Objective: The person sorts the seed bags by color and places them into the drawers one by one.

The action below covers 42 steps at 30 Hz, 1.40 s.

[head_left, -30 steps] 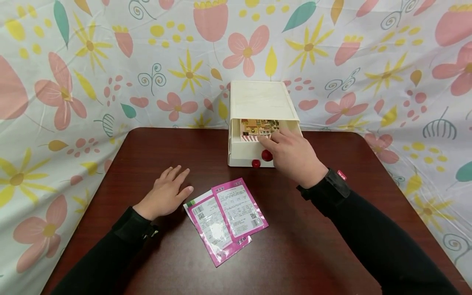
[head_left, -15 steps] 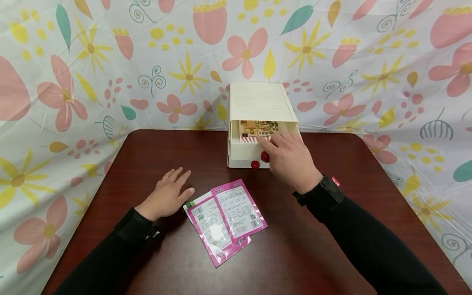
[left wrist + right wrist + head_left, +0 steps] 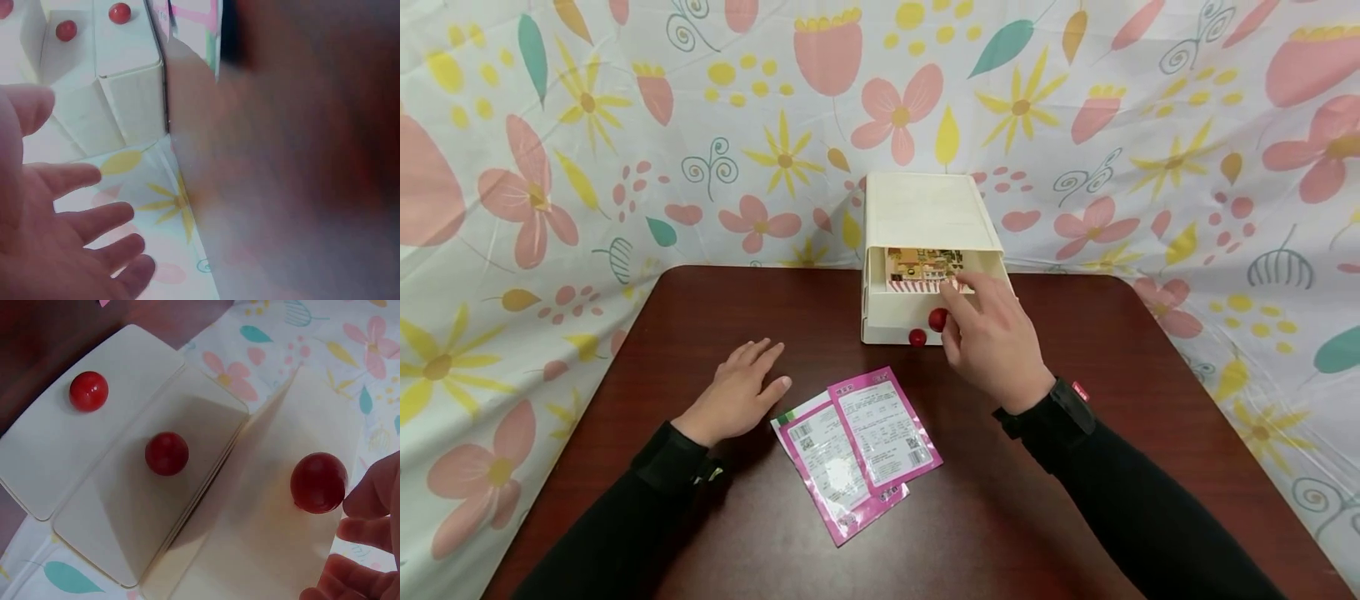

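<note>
In the head view, a white drawer unit (image 3: 928,208) stands at the back of the table with its top drawer (image 3: 898,308) pulled out. A colourful printed packet (image 3: 913,267) with a red-and-white striped edge lies in that drawer. My right hand (image 3: 996,337) is at the drawer's front edge, fingers loosely bent, thumb beside the red knob (image 3: 937,319). In the right wrist view the thumb is close to this knob (image 3: 319,482); contact cannot be told. My left hand (image 3: 733,396) lies on the table, fingers spread, left of two pink-bordered packets (image 3: 887,429).
Lower drawers with red knobs (image 3: 167,453) are closed below the pulled-out one. The dark wooden table (image 3: 1060,517) extends around the unit. A floral cloth (image 3: 760,92) hangs behind the table and down its sides.
My right hand has drawn back a little from over the drawer's inside, and its thumb now shows below the index finger. Left hand, drawer and packets stay put.
</note>
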Motion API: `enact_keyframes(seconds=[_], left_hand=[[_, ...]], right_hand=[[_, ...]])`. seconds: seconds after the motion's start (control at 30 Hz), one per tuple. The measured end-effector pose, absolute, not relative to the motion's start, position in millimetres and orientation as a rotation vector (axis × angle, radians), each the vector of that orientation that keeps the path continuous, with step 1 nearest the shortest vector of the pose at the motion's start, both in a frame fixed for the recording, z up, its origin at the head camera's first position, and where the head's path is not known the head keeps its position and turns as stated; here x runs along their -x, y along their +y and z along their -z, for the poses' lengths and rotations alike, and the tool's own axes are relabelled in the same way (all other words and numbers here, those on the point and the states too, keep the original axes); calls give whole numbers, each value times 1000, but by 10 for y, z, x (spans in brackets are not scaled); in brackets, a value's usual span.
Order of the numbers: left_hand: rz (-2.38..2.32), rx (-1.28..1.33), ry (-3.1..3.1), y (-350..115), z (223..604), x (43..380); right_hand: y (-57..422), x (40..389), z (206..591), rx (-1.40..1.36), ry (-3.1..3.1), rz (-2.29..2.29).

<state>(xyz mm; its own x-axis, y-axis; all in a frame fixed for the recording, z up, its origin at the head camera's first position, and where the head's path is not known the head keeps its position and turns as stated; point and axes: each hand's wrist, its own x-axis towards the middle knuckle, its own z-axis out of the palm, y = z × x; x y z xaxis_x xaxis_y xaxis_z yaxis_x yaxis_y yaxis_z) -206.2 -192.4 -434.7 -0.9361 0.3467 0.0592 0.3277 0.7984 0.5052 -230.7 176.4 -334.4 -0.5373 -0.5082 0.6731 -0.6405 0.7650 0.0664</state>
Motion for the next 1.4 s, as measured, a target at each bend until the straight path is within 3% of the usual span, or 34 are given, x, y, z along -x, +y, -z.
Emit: enact_keyframes(seconds=[0.3, 1.0, 1.4], left_hand=[[-1078, -663, 2998, -1988, 4219, 2238], [-1352, -1376, 3251, -1537, 3620, 2855], [-1313, -1438, 3185, -1409, 3363, 3100]], right_hand=[[1858, 2192, 3418, -805, -2259, -285], [1934, 2043, 3607, -763, -2254, -355], [1917, 1981, 3667, -782, -2282, -349]])
